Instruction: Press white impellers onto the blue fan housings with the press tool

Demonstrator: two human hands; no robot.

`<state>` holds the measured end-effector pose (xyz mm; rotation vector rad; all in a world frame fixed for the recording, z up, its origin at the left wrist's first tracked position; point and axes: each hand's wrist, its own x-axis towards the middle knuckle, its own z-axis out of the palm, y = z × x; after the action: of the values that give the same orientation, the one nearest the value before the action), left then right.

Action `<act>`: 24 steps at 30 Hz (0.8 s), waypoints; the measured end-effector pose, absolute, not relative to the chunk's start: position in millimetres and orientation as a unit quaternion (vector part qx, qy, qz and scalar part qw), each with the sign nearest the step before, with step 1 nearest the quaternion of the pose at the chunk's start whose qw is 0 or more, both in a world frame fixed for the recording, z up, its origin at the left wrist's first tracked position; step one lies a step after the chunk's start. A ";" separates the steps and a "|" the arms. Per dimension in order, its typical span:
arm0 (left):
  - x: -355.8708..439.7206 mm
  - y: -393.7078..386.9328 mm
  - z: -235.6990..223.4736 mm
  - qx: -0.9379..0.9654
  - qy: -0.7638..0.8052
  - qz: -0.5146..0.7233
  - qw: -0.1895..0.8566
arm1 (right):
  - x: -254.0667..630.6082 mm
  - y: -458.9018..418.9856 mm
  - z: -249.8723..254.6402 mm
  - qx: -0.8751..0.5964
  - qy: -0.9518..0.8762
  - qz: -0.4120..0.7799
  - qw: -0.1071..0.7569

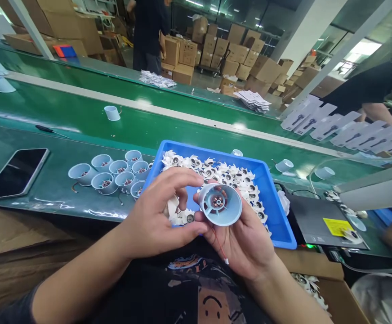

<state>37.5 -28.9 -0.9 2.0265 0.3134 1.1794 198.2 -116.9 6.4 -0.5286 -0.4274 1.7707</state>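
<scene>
Both hands sit closest, over a dark printed shirt. Right hand [246, 238] cradles a pale blue fan housing [220, 204] from below w/ curled fingers, open end facing the camera; red wires w/ a white plug dangle from it. Left hand [155, 216] has its grip closed, thumb & fingertips pinching the housing's left rim. Housing: smooth plastic cylinder, spokes running to a small metal motor hub at centre. Just behind: blue plastic tray [277, 211] heaped w/ white bladed impellers. Left of it, a cluster of matching housings [115, 173] on the green surface [64, 108]; phone [15, 173] farther left. Beyond, stacked cardboard boxes [236, 49].
</scene>
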 end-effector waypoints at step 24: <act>40.8 -34.4 16.4 0.864 0.140 0.431 0.221 | 193.2 -121.1 7.3 -0.158 -0.163 0.787 0.574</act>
<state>40.8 -34.4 16.4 2.3872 0.3880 1.1917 193.2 -121.1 7.3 -0.3713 -0.3817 1.8433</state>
